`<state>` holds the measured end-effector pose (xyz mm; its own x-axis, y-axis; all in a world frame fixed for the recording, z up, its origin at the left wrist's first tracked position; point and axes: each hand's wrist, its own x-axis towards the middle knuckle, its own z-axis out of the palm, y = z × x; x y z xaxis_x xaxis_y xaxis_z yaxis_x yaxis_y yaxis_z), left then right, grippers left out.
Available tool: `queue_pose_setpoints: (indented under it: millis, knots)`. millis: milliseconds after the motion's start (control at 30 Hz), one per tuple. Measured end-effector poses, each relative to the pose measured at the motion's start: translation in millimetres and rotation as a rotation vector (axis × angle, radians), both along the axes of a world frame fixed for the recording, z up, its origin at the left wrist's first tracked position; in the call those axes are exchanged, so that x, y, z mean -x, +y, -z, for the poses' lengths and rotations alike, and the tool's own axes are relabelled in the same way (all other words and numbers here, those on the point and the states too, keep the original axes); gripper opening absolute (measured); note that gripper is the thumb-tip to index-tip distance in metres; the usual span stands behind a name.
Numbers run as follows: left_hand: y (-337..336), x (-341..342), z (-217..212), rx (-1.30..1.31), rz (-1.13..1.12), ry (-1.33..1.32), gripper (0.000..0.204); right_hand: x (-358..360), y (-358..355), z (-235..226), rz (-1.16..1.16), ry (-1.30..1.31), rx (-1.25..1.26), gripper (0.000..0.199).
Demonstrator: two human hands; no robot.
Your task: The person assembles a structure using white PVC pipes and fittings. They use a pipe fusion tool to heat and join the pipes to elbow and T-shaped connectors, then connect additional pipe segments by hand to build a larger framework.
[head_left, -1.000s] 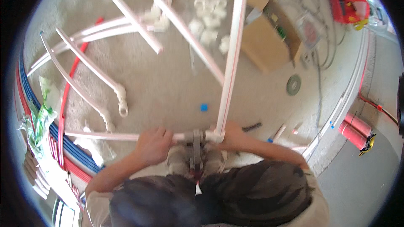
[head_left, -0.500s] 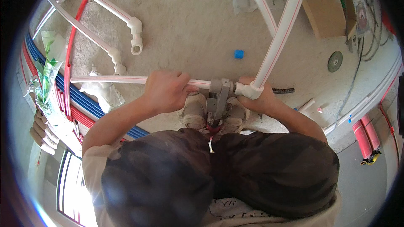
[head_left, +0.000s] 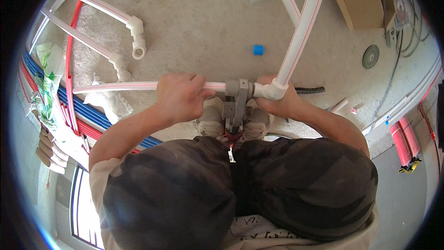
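My left hand is closed around a white pipe with a red stripe, which runs off to the left. That pipe's right end meets the grey head of a pipe fusion welder, upright between my shoes. On the welder's other side, my right hand grips a white elbow fitting from below and behind, its fingers partly hidden. The elbow's mouth sits against the welder's metal die. Another striped white pipe rises from the elbow toward the far right.
Striped pipes with elbow ends lie at far left, beside blue pipes and a red pipe. A blue cap, a grinding disc and a cardboard box are on the concrete floor. Cables trail at the right.
The view has shifted slightly, so the floor items sit a little higher and mostly further left. Both hands keep their hold, and pipe and elbow stay at the welder.
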<state>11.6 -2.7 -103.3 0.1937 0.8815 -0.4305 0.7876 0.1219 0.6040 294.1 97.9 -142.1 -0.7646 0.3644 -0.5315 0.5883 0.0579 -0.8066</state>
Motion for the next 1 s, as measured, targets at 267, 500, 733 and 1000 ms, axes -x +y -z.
queue_pose_setpoints:
  millis: [267,500,733,1000]
  knots:
    - [0.7,0.4,1.3,0.119,0.029,-0.004,0.03,1.5,4.3,0.8,-0.041,0.053,-0.027,0.019]
    - [0.5,-1.5,-0.4,0.067,0.017,0.004,0.031,3.4,4.9,-1.4,0.008,0.013,0.113,0.018]
    - [1.8,-1.7,1.5,0.042,0.036,0.004,0.03,3.0,5.6,-2.0,-0.022,-0.012,0.089,0.017]
    - [8.1,-3.9,-4.1,0.082,0.056,0.016,0.028,1.4,4.5,-2.0,0.012,0.004,0.052,0.017]
